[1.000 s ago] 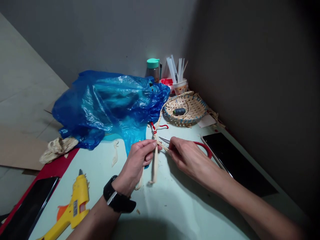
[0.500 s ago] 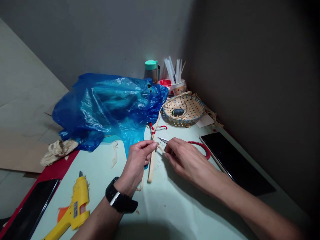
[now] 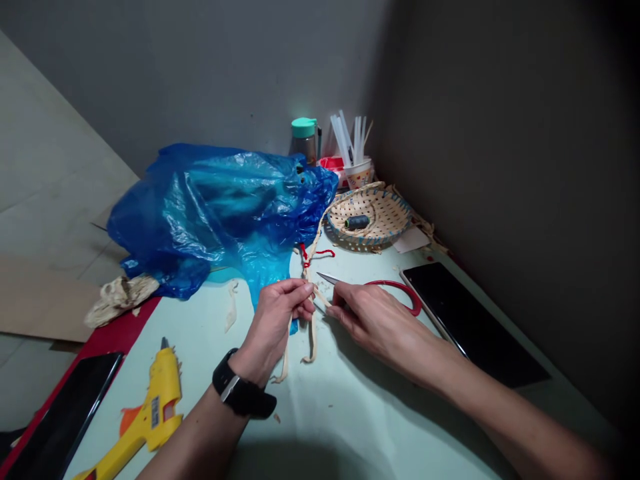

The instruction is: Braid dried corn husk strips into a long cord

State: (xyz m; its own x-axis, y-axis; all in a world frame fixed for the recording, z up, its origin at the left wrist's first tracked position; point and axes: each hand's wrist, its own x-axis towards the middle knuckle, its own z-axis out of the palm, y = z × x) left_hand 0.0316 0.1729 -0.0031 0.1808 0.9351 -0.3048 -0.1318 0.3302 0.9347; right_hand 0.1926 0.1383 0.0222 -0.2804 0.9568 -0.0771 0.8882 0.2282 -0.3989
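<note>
My left hand (image 3: 273,327), wearing a black watch (image 3: 244,390), pinches a pale fibre braid (image 3: 314,247) between thumb and fingers. Loose strips (image 3: 313,340) hang from the braid below those fingers, one curling at its end. My right hand (image 3: 377,320) has its fingers closed on another pale strip (image 3: 323,298), drawn out to the right of the braid. Just above the grip, a red cord (image 3: 326,253) is tied around the braid. Scissors with red handles (image 3: 416,300) lie behind my right hand, which hides their middle; the blade points left.
A woven basket (image 3: 387,213) with a dark thread spool (image 3: 357,222) stands behind. Left of it spreads a blue plastic bag (image 3: 220,193). A yellow glue gun (image 3: 163,400) lies front left, a black tablet (image 3: 475,327) right. A bottle (image 3: 303,137) and cup of straws (image 3: 359,175) stand at the wall.
The strip below my left hand looked broad and straight before; now it is narrower and curled at the tip. Both hands have stayed nearly in place.
</note>
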